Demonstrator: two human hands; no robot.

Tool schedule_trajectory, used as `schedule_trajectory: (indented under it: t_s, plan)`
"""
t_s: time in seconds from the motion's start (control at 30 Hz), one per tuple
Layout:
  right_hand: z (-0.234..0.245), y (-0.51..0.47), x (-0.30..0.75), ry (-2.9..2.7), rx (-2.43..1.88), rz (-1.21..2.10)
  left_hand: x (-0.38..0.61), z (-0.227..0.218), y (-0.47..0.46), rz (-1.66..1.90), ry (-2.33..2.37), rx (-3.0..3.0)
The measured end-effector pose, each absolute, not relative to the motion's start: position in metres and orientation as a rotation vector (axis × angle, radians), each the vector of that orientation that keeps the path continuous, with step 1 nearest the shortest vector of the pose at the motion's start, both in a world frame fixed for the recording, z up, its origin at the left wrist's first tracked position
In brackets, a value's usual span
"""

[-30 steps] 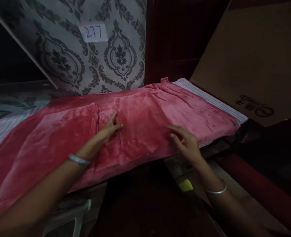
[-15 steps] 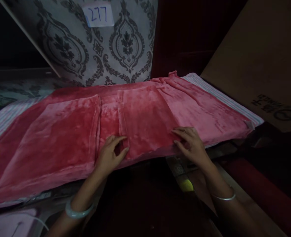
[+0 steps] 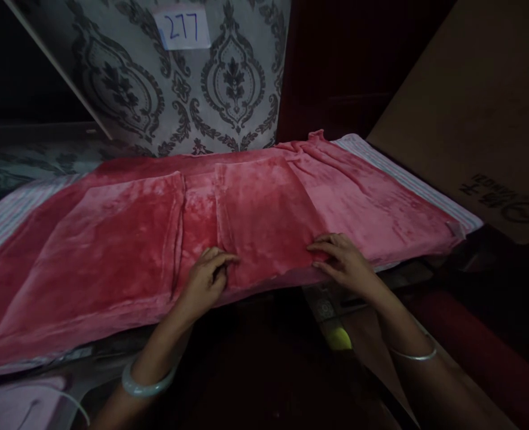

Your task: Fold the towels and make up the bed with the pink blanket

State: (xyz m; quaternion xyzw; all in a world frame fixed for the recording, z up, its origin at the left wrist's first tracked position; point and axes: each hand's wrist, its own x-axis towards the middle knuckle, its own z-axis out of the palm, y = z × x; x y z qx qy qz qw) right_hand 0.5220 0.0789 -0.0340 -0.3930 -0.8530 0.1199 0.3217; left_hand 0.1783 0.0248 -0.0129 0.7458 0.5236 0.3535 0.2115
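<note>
A red-pink plush blanket [image 3: 358, 209] lies spread out, with its left part [image 3: 112, 233] and a middle panel [image 3: 264, 221] folded over in layers. At the panel's near left corner, my left hand [image 3: 204, 280] is closed on the blanket's edge, its forefinger lying over the cloth and its thumb partly hidden. Across from it, my right hand [image 3: 345, 263] grips the near right edge of the same panel between bent fingers and thumb. Between the two folded parts runs a narrow strip of lower blanket [image 3: 199, 209].
A striped cloth [image 3: 372, 156] shows under the blanket at both ends. Behind stands a patterned panel [image 3: 183, 95] with a paper label reading 277 [image 3: 184, 27]. A large cardboard box [image 3: 479, 119] leans at the right. A yellow object [image 3: 339, 338] lies below the near edge.
My left thumb and fingers have drawn closer together on the panel's edge. My right hand has shifted slightly left and inward over the cloth. The folded blanket keeps its shape.
</note>
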Motion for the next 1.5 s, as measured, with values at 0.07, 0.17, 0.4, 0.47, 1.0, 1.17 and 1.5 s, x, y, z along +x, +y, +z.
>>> schedule_trajectory:
  t_s: [0.07, 0.17, 0.4, 0.47, 1.0, 1.17, 1.5]
  plan:
    - [-0.033, 0.078, 0.524, -2.254, -1.029, 0.328, 0.175, -0.010, 0.025, 0.925, 1.413, 2.088]
    - [-0.033, 0.079, 0.524, -2.229, -1.048, 0.352, 0.170, -0.005, 0.025, 0.850, 1.417, 2.010]
    - [-0.035, 0.088, 0.522, -2.210, -1.053, 0.406, 0.177, -0.011, 0.034, 1.017, 1.461, 1.702]
    - [-0.037, 0.091, 0.523, -2.210, -1.047, 0.432, 0.179, -0.013, 0.035, 1.015, 1.456, 1.671]
    - [-0.026, 0.087, 0.516, -2.126, -1.030, 0.447, 0.182, 0.009, 0.039, 1.111, 1.539, 1.847]
    - [-0.032, 0.091, 0.518, -2.248, -1.051, 0.379, 0.181, 0.014, 0.045, 1.012, 1.548, 2.185]
    - [-0.029, 0.097, 0.510, -2.134, -1.089, 0.263, 0.182, 0.049, 0.121, 0.887, 1.654, 2.472]
